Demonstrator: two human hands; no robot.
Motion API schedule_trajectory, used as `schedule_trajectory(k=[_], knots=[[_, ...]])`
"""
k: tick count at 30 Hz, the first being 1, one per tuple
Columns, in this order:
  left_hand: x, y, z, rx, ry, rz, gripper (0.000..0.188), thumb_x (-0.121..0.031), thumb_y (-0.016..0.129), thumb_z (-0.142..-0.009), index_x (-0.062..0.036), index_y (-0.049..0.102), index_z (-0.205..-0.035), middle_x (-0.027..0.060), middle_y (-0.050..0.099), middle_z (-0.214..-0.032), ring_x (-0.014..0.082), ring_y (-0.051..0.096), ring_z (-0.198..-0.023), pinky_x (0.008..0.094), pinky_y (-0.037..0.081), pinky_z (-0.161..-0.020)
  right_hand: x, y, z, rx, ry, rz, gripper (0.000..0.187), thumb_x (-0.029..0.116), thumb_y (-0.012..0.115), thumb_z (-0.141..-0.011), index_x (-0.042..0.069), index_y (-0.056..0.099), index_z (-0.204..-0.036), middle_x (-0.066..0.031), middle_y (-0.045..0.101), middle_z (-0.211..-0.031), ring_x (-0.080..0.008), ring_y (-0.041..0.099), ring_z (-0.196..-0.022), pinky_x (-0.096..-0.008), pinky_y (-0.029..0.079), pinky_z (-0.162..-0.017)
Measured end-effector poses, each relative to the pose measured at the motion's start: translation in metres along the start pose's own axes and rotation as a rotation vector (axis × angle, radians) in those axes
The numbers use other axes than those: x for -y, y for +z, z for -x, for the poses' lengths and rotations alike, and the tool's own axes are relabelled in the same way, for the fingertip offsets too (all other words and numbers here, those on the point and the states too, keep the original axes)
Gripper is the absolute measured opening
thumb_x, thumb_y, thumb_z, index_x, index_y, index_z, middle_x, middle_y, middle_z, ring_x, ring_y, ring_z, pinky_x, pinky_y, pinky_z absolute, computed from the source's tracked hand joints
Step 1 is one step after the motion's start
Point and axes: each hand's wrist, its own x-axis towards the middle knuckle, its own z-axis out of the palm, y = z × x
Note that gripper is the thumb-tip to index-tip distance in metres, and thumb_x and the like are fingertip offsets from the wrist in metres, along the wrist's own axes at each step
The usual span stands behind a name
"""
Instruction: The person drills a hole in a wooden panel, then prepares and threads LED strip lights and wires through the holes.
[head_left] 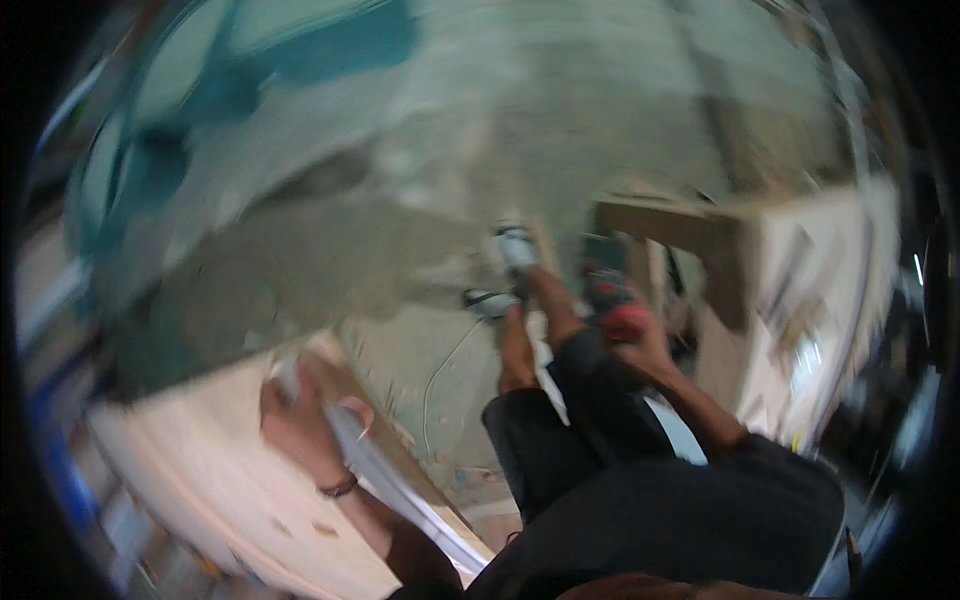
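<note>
My left hand [300,425] is curled around the upper end of a long, thin white strip [375,460]. That strip runs back toward my body along the edge of a pale wooden board [230,460]. A small curl of it stands up beside my wrist. On the other side, my right hand [648,345] grips a red and black handheld tool [618,305], probably a power tool; motion blur hides its exact kind. It is held just beyond my knee, near an open-sided wooden piece.
A wooden box-like piece [740,260] stands at the right, with scraps and loose items on its pale top. Teal furniture [310,50] is at the far left on a stained floor [430,190]. A thin pale cord [440,380] lies near my feet.
</note>
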Motion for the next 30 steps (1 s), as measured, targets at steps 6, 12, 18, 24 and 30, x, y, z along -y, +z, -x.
schedule_trajectory(k=[6,12,18,24,30], knots=[[0.021,0.011,-0.012,0.088,-0.018,0.32,0.034,-0.026,0.077,-0.086,0.006,0.069,-0.097,0.0165,0.072,-0.089,0.0252,0.065,-0.071,0.0392,0.054,-0.067,0.081,-0.062,0.086,-0.201,-0.135,-0.207,0.101,0.013,0.078,-0.08,0.008,0.017,-0.16,-0.0274,0.051,-0.141,-0.0375,0.051,-0.132,-0.0406,0.039,-0.111],[0.033,0.014,-0.026,0.273,-0.155,0.527,0.029,-0.019,0.08,-0.082,0.005,0.069,-0.095,0.0138,0.071,-0.087,0.0201,0.065,-0.074,0.0372,0.054,-0.065,0.059,-0.127,0.125,-0.61,-0.222,-0.035,0.107,0.014,0.076,-0.074,0.01,0.014,-0.161,-0.0303,0.056,-0.121,-0.0457,0.056,-0.116,-0.0456,0.043,-0.103],[0.029,0.016,-0.037,0.222,0.074,0.209,0.052,-0.042,0.076,-0.08,0.0066,0.07,-0.095,0.0205,0.072,-0.087,0.0357,0.069,-0.075,0.0482,0.053,-0.067,-0.038,-0.248,0.111,-0.916,0.169,0.18,0.11,0.027,0.079,-0.071,0.014,0.017,-0.16,-0.0344,0.06,-0.116,-0.0492,0.063,-0.106,-0.0515,0.051,-0.094],[0.015,-0.014,-0.016,0.138,0.293,-0.048,0.057,-0.051,0.073,-0.082,0.0059,0.072,-0.088,0.0252,0.069,-0.078,0.0425,0.067,-0.072,0.0516,0.052,-0.065,-0.15,-0.367,0.043,-0.893,0.45,0.299,0.094,0.044,0.078,-0.075,0.004,0.036,-0.149,-0.0281,0.07,-0.106,-0.0437,0.069,-0.099,-0.0499,0.056,-0.088],[0.004,-0.018,-0.013,0.194,0.219,-0.251,0.042,-0.045,0.063,-0.093,-0.0038,0.072,-0.089,0.0176,0.072,-0.086,0.0349,0.071,-0.078,0.0457,0.057,-0.068,-0.25,-0.42,0.016,-0.66,0.119,0.21,0.075,0.055,0.072,-0.083,0.004,0.061,-0.136,-0.0172,0.061,-0.138,-0.0301,0.055,-0.13,-0.0408,0.041,-0.109]])
